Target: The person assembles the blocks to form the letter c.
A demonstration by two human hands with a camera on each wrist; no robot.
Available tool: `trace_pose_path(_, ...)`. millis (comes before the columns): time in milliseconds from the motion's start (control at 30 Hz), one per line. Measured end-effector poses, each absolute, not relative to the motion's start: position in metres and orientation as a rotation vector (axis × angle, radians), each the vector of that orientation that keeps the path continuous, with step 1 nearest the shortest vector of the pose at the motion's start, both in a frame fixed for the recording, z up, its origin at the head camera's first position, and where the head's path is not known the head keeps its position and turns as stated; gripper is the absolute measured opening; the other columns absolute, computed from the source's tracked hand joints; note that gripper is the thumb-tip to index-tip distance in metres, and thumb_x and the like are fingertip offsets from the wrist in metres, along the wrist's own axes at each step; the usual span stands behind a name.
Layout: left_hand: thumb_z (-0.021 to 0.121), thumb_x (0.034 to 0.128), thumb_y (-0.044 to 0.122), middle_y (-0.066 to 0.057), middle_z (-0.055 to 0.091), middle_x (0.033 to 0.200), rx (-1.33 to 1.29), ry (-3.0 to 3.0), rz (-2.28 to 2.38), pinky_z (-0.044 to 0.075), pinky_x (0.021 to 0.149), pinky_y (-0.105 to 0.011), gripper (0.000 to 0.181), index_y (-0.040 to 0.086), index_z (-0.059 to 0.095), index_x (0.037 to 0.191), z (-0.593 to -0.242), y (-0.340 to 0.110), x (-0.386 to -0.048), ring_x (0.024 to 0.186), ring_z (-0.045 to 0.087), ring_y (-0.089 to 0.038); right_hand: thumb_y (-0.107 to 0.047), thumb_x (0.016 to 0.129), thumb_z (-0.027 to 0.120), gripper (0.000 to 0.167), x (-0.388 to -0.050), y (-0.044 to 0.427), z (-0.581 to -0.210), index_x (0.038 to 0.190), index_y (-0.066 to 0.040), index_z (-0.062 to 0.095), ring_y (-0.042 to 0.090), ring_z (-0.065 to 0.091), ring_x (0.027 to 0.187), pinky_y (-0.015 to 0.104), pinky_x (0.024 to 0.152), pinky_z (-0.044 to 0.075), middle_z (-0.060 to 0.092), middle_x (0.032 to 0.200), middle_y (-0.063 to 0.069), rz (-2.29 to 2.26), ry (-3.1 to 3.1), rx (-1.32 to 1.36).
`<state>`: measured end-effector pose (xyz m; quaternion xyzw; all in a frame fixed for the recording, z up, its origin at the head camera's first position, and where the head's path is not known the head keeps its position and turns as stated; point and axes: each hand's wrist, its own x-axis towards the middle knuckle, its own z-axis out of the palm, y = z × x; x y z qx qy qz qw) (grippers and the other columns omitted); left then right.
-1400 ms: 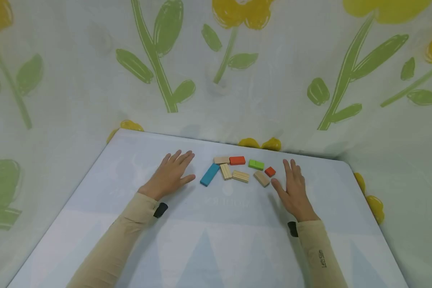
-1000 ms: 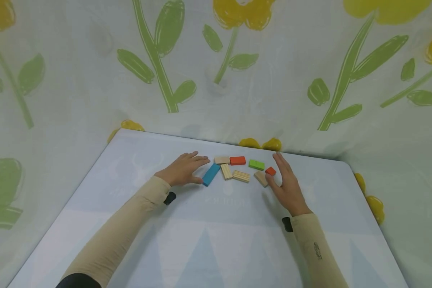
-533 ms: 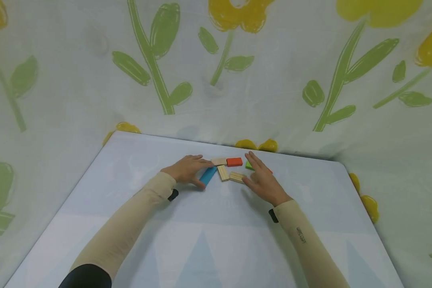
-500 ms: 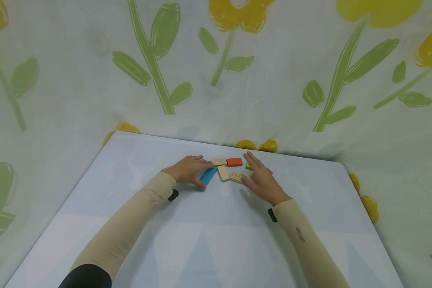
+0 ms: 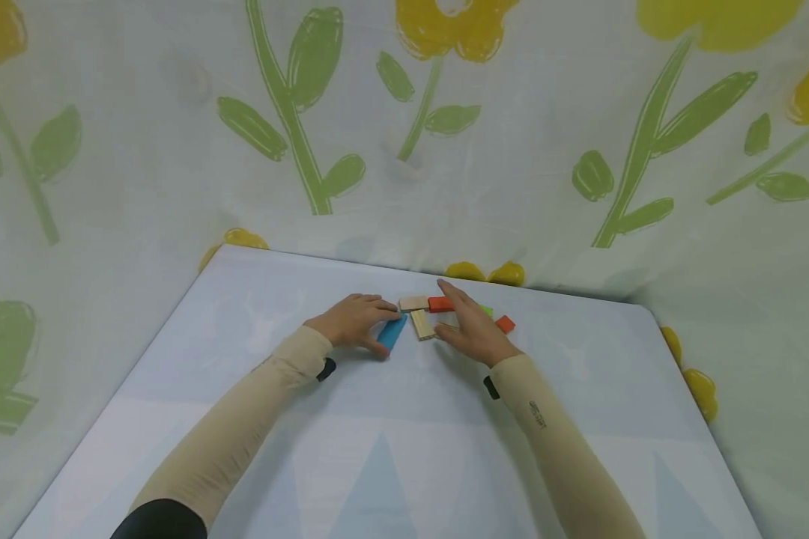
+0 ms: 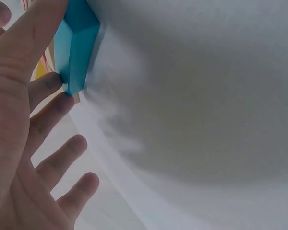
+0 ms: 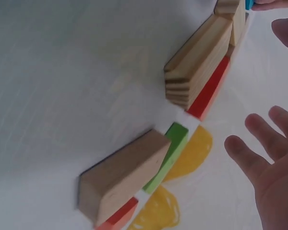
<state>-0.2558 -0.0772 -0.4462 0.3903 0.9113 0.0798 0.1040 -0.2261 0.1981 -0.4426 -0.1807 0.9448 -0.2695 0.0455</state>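
My left hand (image 5: 353, 322) pinches the blue block (image 5: 392, 332) between thumb and fingers; in the left wrist view, fingertips of the left hand (image 6: 19, 129) touch the lower end of the blue block (image 6: 77, 43). My right hand (image 5: 473, 329) hovers with fingers extended over the row, partly hiding a ribbed wooden block, a red block (image 5: 440, 304) and a green block (image 5: 488, 311). In the right wrist view the right hand (image 7: 278, 177) holds nothing, beside the ribbed block (image 7: 199, 52), red block (image 7: 211, 88), green block (image 7: 168, 155) and plain wooden block (image 7: 127, 175).
A pale wooden block (image 5: 414, 303) and another wooden block (image 5: 422, 325) lie between the hands. A small red block (image 5: 505, 324) lies to the right of the right hand. The white table (image 5: 310, 457) meets a flower-patterned backdrop (image 5: 512, 150) behind.
My left hand has moved right and taken hold of the blue block. My right hand has moved left, from beside the right end of the blocks to over their middle.
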Motion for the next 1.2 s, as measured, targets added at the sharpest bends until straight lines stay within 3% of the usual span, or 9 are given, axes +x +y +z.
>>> trace_pose_path(167, 0.080, 0.0804, 0.058, -0.005, 0.054, 0.148, 1.159, 2.731, 0.256, 0.035, 0.116, -0.050, 0.082, 0.015, 0.057, 0.146, -0.448, -0.083, -0.251, 0.140, 0.044, -0.028, -0.026, 0.094, 0.074, 0.081, -0.231, 0.182, -0.447, 0.161, -0.020, 0.029, 0.028, 0.034, 0.148, 0.048, 0.117, 0.035, 0.030, 0.164, 0.003, -0.707, 2.863, -0.611)
trace_pose_path(400, 0.082, 0.0782, 0.057, -0.006, 0.051, 0.151, 1.153, 2.731, 0.272, 0.035, 0.116, -0.051, 0.086, 0.012, 0.055, 0.146, -0.446, -0.085, -0.248, 0.141, 0.043, -0.029, -0.016, 0.093, 0.075, 0.068, -0.236, 0.172, -0.460, 0.154, -0.007, 0.044, 0.029, 0.048, 0.136, 0.043, 0.112, 0.044, 0.045, 0.155, 0.010, -0.556, 2.855, -0.706)
trace_pose_path(633, 0.083, 0.0790, 0.056, -0.005, 0.050, 0.153, 1.126, 2.704, 0.253, 0.032, 0.118, -0.051, 0.090, 0.011, 0.050, 0.150, -0.444, -0.085, -0.248, 0.143, 0.040, -0.034, -0.010, 0.092, 0.076, 0.057, -0.233, 0.164, -0.462, 0.145, -0.006, 0.056, 0.032, 0.051, 0.132, 0.045, 0.111, 0.044, 0.053, 0.146, 0.014, -0.549, 2.863, -0.774)
trace_pose_path(900, 0.084, 0.0780, 0.055, -0.007, 0.055, 0.147, 1.142, 2.714, 0.264, 0.035, 0.117, -0.048, 0.088, 0.008, 0.054, 0.146, -0.446, -0.086, -0.245, 0.139, 0.045, -0.029, -0.021, 0.089, 0.081, 0.053, -0.228, 0.158, -0.458, 0.138, -0.008, 0.063, 0.028, 0.055, 0.124, 0.042, 0.108, 0.048, 0.056, 0.140, 0.011, -0.426, 2.887, -0.770)
trace_pose_path(1200, 0.086, 0.0745, 0.056, -0.007, 0.056, 0.144, 1.106, 2.732, 0.376, 0.038, 0.116, -0.044, 0.089, 0.008, 0.058, 0.144, -0.455, -0.102, -0.236, 0.136, 0.048, -0.029, -0.018, 0.091, 0.079, 0.059, -0.228, 0.152, -0.456, 0.144, -0.005, 0.057, 0.025, 0.053, 0.131, 0.039, 0.110, 0.045, 0.055, 0.146, 0.009, -0.382, 2.807, -0.749)
